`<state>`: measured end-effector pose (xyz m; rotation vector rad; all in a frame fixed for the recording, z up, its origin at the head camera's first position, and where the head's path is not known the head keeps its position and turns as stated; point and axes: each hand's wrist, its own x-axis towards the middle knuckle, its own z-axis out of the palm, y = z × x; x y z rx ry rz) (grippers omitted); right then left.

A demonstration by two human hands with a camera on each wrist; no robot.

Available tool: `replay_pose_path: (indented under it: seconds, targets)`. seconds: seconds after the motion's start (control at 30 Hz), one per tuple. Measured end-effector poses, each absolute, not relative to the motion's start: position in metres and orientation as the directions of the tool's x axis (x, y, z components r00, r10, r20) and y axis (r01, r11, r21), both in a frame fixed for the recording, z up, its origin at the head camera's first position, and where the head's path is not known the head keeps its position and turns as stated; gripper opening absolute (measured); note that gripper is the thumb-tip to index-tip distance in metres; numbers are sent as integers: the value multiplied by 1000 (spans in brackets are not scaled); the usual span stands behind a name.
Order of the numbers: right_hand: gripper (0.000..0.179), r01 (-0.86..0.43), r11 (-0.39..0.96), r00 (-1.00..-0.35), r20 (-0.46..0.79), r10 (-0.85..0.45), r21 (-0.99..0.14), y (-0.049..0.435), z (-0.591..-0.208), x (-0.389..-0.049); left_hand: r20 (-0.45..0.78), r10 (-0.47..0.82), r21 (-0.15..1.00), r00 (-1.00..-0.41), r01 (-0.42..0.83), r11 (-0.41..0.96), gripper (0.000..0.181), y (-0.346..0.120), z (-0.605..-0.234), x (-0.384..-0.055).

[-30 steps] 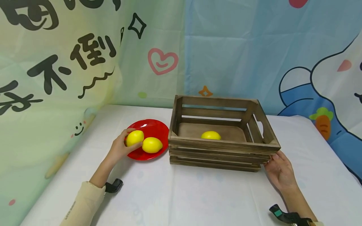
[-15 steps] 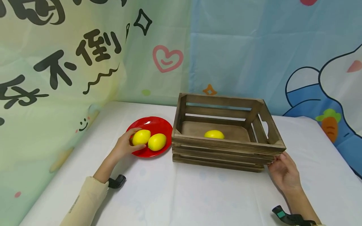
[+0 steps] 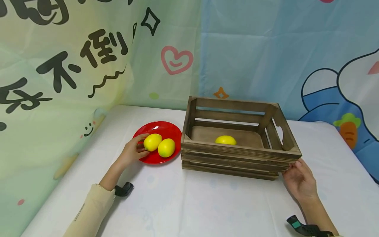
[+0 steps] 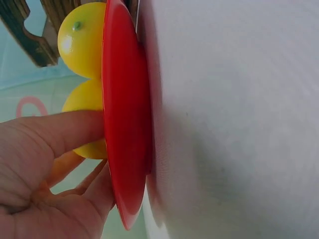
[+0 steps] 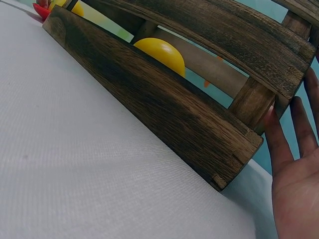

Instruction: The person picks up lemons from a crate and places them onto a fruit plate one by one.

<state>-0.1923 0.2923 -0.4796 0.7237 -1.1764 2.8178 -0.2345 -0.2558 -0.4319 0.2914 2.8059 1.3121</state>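
Note:
My left hand [image 3: 130, 152] is at the left rim of a red plate [image 3: 158, 161], thumb and fingers spread beside the nearer lemon [image 3: 152, 142]. That lemon lies on the plate against a second lemon [image 3: 166, 147]. In the left wrist view the thumb [image 4: 75, 128] overlaps the nearer lemon, while other fingers reach down by the plate's rim. My right hand [image 3: 300, 181] touches the near right corner of a brown slatted wooden crate [image 3: 237, 153] with extended fingers; some fingertips are hidden behind the crate. A third lemon [image 3: 226, 140] sits inside the crate.
The plate stands close against the crate's left side. Both rest on a white tablecloth [image 3: 207, 204]. A printed cloth backdrop [image 3: 248, 59] hangs behind the table and along its left side. The crate has a cut-out handle in its right end.
The nearer lemon has shifted right, closer to the second one. My left hand's fingers have loosened and drawn back from it. The view has shifted slightly; my right hand stays at the crate corner.

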Motion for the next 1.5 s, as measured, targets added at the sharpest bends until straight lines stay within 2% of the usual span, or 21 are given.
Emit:
replay_pose_path:
  seconds: [0.27,0.4,0.57,0.8,0.97,1.17,1.27,1.43,1.5]
  targets:
    - [58,-189,-692,-907,394,-148,-696,295,-479,-185,60,190,749,-980,170,640,60,-253,-431,-235]
    - [54,-209,-651,-914,382,-135,-730,297,-479,-182,111,189,740,-976,208,640,54,-250,-431,-234]
    - [52,-205,-693,-890,427,-163,-692,299,-480,-182,181,155,760,-971,238,604,44,-246,-429,-234]
    - [51,-201,-701,-897,416,-149,-684,298,-477,-181,249,125,765,-960,275,583,38,-243,-423,-228]
    - [47,-204,-679,-903,404,-148,-705,295,-475,-183,329,129,730,-935,339,594,32,-243,-418,-223]
    - [49,-180,-751,-880,446,-166,-635,296,-478,-185,371,159,704,-915,389,595,26,-235,-410,-217]
    - [48,-195,-714,-893,423,-154,-672,297,-480,-183,392,199,706,-898,433,560,25,-228,-403,-214]
    - [48,-196,-667,-916,377,-138,-719,299,-482,-180,466,285,665,-838,544,512,25,-213,-390,-210]
    - [49,-187,-687,-914,381,-141,-702,300,-483,-180,491,315,650,-812,582,489,25,-206,-385,-209]
